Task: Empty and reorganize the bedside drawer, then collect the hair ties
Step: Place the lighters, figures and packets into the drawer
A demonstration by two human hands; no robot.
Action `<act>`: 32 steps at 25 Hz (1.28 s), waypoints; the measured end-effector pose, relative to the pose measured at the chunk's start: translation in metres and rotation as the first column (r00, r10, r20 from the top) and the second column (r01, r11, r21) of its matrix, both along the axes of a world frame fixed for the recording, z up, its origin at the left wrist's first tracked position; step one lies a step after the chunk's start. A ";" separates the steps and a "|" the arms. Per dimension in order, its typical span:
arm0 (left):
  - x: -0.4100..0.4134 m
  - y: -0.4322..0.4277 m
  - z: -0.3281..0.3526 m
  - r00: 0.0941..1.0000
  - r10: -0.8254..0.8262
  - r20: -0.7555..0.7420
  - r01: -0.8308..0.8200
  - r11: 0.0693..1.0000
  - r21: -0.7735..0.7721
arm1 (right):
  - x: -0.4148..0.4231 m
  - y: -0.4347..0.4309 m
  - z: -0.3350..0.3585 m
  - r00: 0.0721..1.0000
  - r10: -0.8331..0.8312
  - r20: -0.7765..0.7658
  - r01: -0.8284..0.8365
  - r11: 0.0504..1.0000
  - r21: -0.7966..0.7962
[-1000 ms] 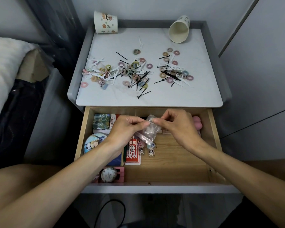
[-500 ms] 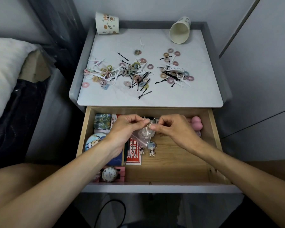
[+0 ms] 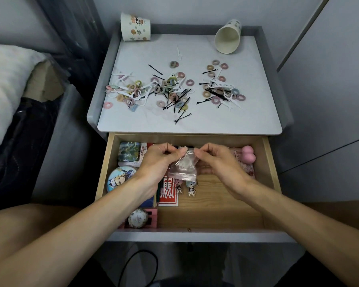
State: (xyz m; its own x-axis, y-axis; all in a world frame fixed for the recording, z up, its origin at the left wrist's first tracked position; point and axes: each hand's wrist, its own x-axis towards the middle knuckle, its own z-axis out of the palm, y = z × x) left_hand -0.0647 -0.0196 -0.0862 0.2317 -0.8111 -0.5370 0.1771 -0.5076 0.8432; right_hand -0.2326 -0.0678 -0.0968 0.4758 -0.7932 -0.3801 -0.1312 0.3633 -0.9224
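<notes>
Worktop [image 3: 247, 121] scattered with hair ties [image 3: 168, 88] sits behind the drawer [image 3: 269, 172], over which your left hand [image 3: 160, 162] and right hand [image 3: 218, 164] each pinch the top of a limp, slippery bag [image 3: 183, 168] (light, probably), so hold its seal.

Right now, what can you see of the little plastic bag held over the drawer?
The plastic bag is small, clear with a pinkish tint, crinkled and soft-looking. It hangs above the open drawer, top edge up, pinched at that edge by the left hand and the right hand. Its contents cannot be told.
</notes>
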 end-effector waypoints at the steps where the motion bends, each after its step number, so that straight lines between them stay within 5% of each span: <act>1: -0.001 0.000 0.000 1.000 0.009 -0.004 -0.009 1.000 0.004 | 0.001 0.004 0.000 1.000 0.028 0.010 -0.028 0.999 0.037; 7: -0.002 0.001 -0.003 0.997 -0.062 -0.045 0.063 0.998 0.014 | -0.001 0.012 -0.007 0.978 0.068 -0.199 -0.141 0.915 -0.378; 16: 0.005 -0.003 0.002 0.991 -0.111 0.077 0.105 0.992 0.077 | -0.037 -0.037 -0.060 0.869 -0.159 -0.469 -0.041 0.921 -0.388; 19: 0.009 -0.004 0.004 0.990 -0.110 0.093 0.103 0.992 0.077 | -0.031 -0.036 -0.064 0.834 -0.164 -0.526 -0.131 0.869 -0.477; 24: 0.014 -0.005 0.004 0.950 -0.199 0.241 0.187 0.980 0.074 | -0.031 -0.028 -0.058 0.609 -0.265 -0.747 -0.393 0.718 -0.575; 28: 0.018 -0.011 0.005 0.769 -0.347 0.537 0.369 0.927 0.071 | -0.031 -0.023 -0.040 0.566 -0.300 -0.768 -0.411 0.705 -0.578; 32: 0.020 -0.019 0.026 0.782 -0.334 0.527 0.382 0.924 0.019 | -0.038 -0.009 -0.008 0.564 -0.292 -0.772 -0.477 0.648 -0.594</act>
